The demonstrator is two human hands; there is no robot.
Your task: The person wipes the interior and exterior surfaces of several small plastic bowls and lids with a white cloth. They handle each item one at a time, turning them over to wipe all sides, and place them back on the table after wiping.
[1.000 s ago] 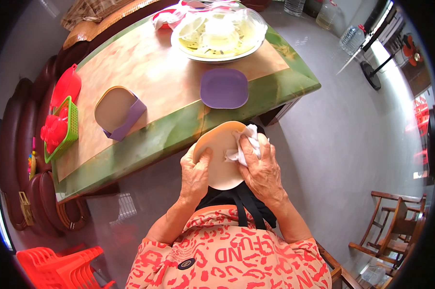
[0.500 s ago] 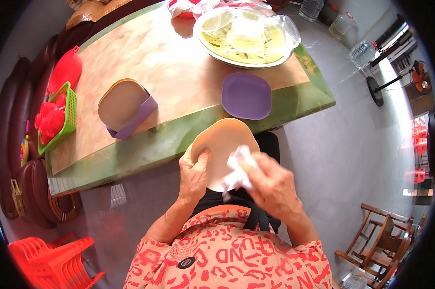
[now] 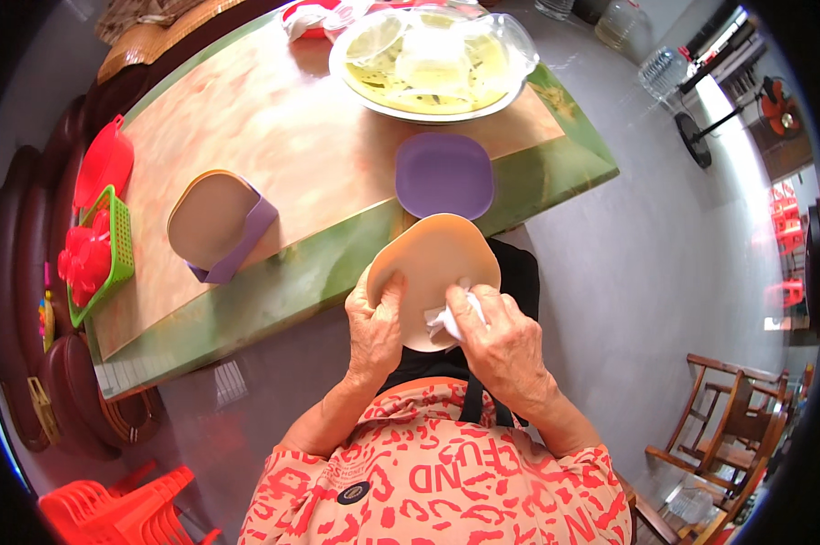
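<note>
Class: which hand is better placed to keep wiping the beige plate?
Right. The right hand presses the white cloth on the round beige plastic plate; the left hand only grips its rim.

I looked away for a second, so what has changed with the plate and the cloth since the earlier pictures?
The right hand has slid the white cloth from the beige plate's right rim down to its lower edge. The left hand still grips the plate's left edge. The purple plate and the stacked plates stay put on the table.

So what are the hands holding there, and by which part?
The left hand grips the tan plate by its near left rim. The right hand presses a crumpled white cloth against the plate's near edge.
</note>
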